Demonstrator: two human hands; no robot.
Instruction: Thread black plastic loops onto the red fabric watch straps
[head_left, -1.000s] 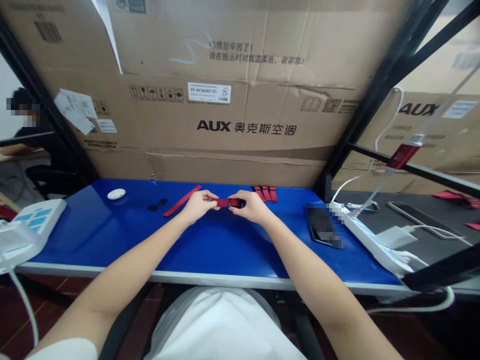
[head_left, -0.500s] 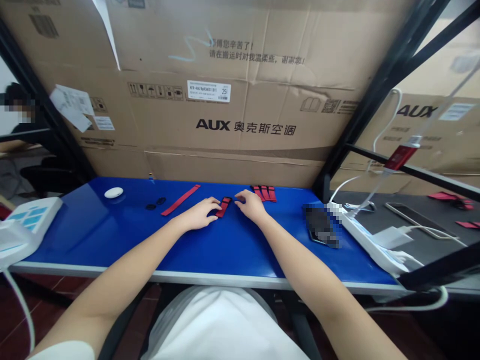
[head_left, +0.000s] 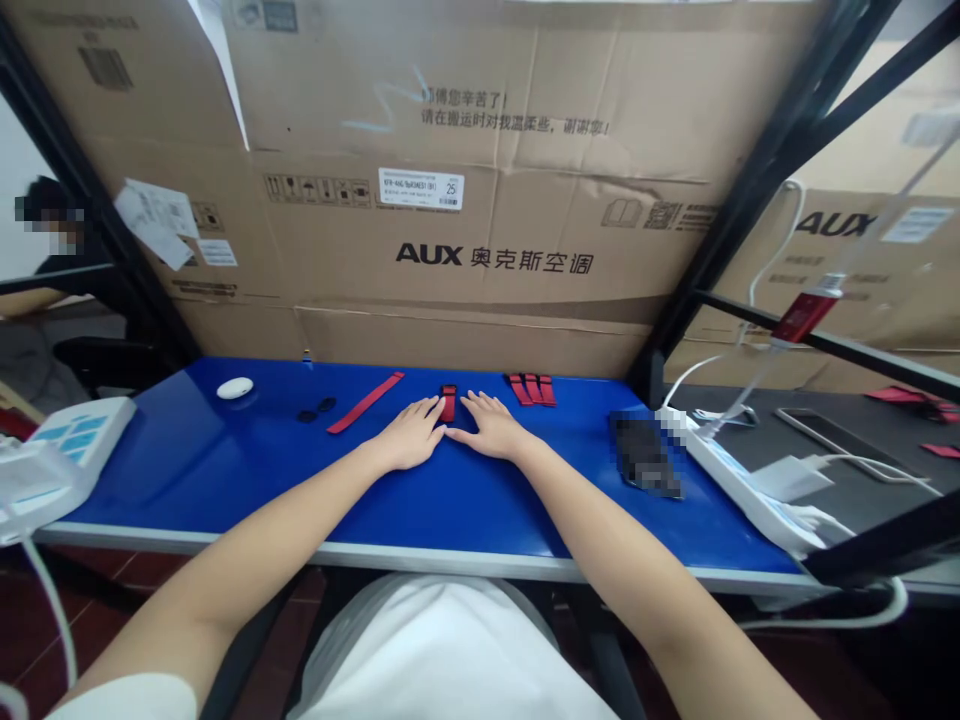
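On the blue table, a short red strap with a black buckle (head_left: 448, 401) lies upright between my hands. My left hand (head_left: 411, 432) rests flat and open at its left side, fingertips by the strap's edge. To its right my right hand (head_left: 491, 428) lies open with fingers spread, holding nothing. The two thumbs nearly meet below the strap. A long red strap (head_left: 366, 403) lies slanted to the left of my left hand, with two small black buckles (head_left: 316, 410) beside it. Several red straps with black buckles (head_left: 531, 389) sit in a row at the back right.
A white oval object (head_left: 235, 388) lies at the back left, and a white device (head_left: 82, 450) at the left edge. On the right are a dark blurred object (head_left: 645, 455) and a white power strip (head_left: 739, 485). Behind stands a large cardboard sheet (head_left: 480, 320). A person (head_left: 82, 265) is at far left.
The short strap has turned from slanted to nearly straight. Both hands have lowered and flattened onto the table, and their thumbs have come closer together.
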